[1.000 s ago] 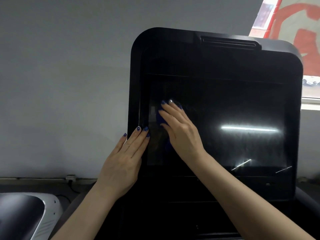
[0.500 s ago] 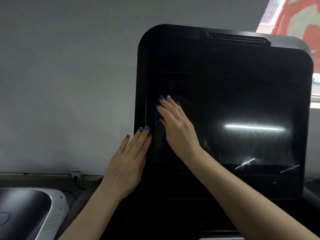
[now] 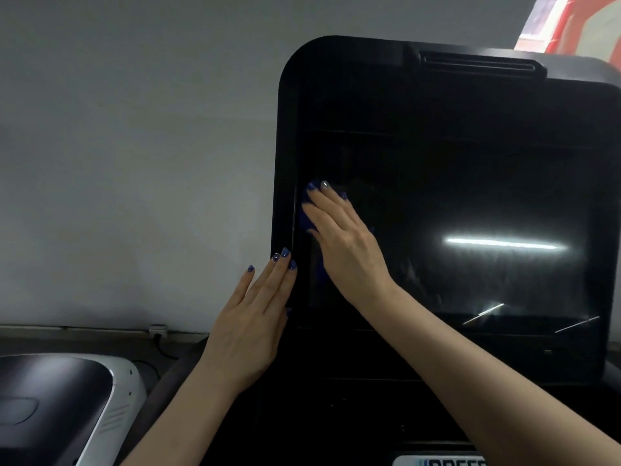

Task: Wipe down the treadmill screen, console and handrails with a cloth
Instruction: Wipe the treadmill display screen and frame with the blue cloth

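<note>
The treadmill's dark screen (image 3: 487, 203) fills the right half of the view inside a black console housing (image 3: 353, 82). My right hand (image 3: 342, 240) lies flat with straight fingers on the screen's left part, pressing a blue cloth (image 3: 306, 219) against the glass; only slivers of the cloth show beside the fingers. My left hand (image 3: 250, 326) rests flat with straight fingers on the housing's left edge, just below and left of the right hand. The handrails are too dark to make out.
A grey wall (image 3: 134, 163) stands behind the console. Another machine's black-and-white console (image 3: 67, 405) sits at the lower left. A cable and socket (image 3: 158, 331) lie along the wall base. A lit label strip (image 3: 443, 461) shows at the bottom edge.
My right hand with the cloth has slid slightly left toward the screen's left edge. My left hand stays on the housing edge. The view has shifted a little.
</note>
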Demonstrator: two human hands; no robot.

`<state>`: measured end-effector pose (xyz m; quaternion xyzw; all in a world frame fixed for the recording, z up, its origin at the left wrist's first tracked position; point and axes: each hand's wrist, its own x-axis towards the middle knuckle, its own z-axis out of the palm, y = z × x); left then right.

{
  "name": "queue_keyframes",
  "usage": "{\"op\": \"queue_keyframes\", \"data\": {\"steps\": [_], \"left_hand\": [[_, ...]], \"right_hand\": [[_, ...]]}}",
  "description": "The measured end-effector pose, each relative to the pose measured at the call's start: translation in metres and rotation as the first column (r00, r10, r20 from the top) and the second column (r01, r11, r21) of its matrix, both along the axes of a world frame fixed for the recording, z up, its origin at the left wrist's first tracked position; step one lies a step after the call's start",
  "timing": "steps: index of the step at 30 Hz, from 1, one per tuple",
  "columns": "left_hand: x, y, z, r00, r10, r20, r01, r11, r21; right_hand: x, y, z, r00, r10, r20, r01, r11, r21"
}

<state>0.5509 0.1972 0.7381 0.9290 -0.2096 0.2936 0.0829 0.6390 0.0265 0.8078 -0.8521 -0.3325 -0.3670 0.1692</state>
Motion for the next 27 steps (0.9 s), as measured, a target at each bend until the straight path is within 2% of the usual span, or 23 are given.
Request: {"op": "queue_keyframes", "data": {"steps": [10,16,22,27], "left_hand": [[-0.001,0.001,-0.002,1.000,-0.014,0.005,0.014,1.000,0.004],[0.000,0.002,-0.004,1.000,-0.022,0.003,0.022,1.000,-0.003],[-0.002,0.001,-0.002,0.999,-0.032,-0.017,0.031,0.999,-0.034],[-0.003,-0.001,-0.002,1.000,-0.001,-0.002,0.001,1.000,0.010]], "right_hand": [[-0.043,-0.011,-0.040,0.996,0.052,-0.071,-0.057,0.996,-0.070],[-0.044,-0.020,-0.043,0.995,0.080,-0.060,-0.085,0.992,-0.097],[-0.020,-0.015,-0.019,0.998,-0.010,-0.067,0.011,1.000,0.021],[-0.044,-0.030,-0.039,0.996,0.017,-0.085,-0.019,1.000,-0.023]]}}
